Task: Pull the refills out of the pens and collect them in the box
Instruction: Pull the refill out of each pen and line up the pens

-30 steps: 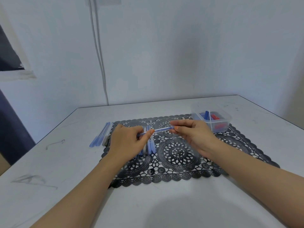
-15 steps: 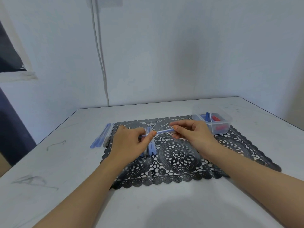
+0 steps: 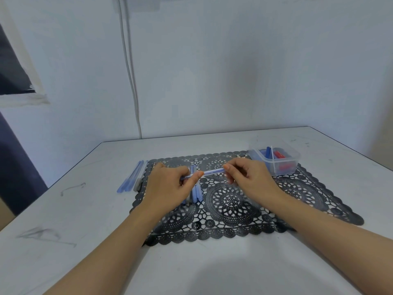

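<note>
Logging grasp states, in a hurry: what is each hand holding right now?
Left hand: grips the left end of the blue pen.
Right hand: pinches the same pen's right end.

Left end of the pen (image 3: 213, 172) hidden within the left hand (image 3: 168, 187), which also covers part of the loose pens (image 3: 197, 193). Contents of the box (image 3: 285, 167) blurred behind its cloudy wall.

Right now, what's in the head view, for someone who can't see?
Left hand and right hand hold the ends of a blue pen above a black lace mat. A clear box holding refills sits far right.
</note>
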Motion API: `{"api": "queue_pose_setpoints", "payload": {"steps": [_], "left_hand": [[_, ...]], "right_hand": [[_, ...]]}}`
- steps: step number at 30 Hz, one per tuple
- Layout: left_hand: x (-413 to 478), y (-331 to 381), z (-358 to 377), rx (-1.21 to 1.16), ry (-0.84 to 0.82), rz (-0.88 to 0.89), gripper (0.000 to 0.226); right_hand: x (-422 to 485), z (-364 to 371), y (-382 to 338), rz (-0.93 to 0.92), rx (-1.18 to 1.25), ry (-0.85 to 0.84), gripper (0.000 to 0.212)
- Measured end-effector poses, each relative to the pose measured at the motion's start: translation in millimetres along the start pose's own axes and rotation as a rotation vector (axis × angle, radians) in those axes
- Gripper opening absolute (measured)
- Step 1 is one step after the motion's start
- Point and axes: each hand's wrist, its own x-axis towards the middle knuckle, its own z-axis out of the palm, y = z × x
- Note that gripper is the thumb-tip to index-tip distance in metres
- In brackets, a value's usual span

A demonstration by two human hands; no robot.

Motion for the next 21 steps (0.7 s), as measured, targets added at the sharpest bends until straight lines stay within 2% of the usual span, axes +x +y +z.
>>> {"api": "queue_pose_setpoints", "payload": {"steps": [2,4,7,11,14,21], "left_hand": [[-1,0,0,-0.013,0.004,0.014,0.050],[0,0,0,-0.015,0.008,0.028,0.050],[1,-3,0,-0.002,0.015,0.023,0.051],[1,-3,0,-0.021,0.053,0.025,0.050],[1,-2,-1,-0.047,0.056,0.054,0.048],[-1,-3,-3,-0.090,0.065,0.076,0.054]], "right_hand": [[-1,0,0,-0.042,-0.056,0.010,0.034],[1,0,1,-0.019,-0.009,-0.012,0.036],[2,0,4,0.016,0.098,-0.072,0.029],[0,1,8,-0.110,0.076,-0.089,0.018],[0,-1,9,-0.184,0.047,-0.076,0.026],[2,0,11,-0.209,0.061,-0.084,0.037]]}}
